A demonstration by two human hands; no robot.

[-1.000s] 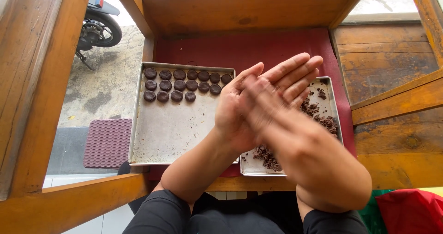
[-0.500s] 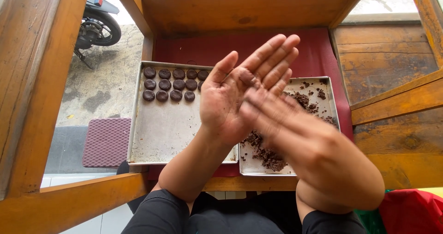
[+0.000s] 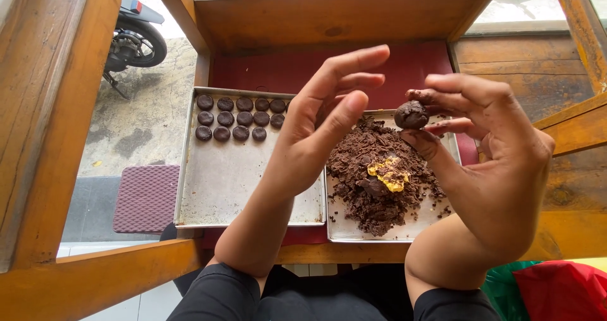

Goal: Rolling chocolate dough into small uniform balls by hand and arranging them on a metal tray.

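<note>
Right hand [image 3: 499,169]: raised over the right tray, thumb and fingertips pinching a small dark dough ball [image 3: 411,114]; dough smears show on the fingertips.
Left hand [image 3: 322,125]: lifted beside the right, palm turned toward it, fingers spread and slightly curled, holding nothing.
Dough ball: round, dark brown, held in the air above the far end of the dough heap, between the two hands and clear of both trays.
Right tray [image 3: 379,232]: metal, carrying a loose heap of dark chocolate dough [image 3: 373,169] with a yellow lump [image 3: 389,175] pressed in near its middle.
Left tray [image 3: 240,182]: metal, touching the right tray edge to edge; flattened dark rounds [image 3: 237,117] sit in three short rows at its far end, the near part bare.
Support: both trays rest on a dark red surface [image 3: 423,68] inside a wooden frame [image 3: 329,17].
Surroundings: pavement, a purple mat [image 3: 147,197] and part of a parked scooter [image 3: 136,39] show past the frame on the left.
Step in hand (judgement): the portion looks shaped into a ball and lifted for a check; it is not yet set among the rounds.
Next move calls for (judgement): a light carry across to the left tray, a free spot beside the last short row, and gentle pressure so the piece matches its neighbours without cracking.
</note>
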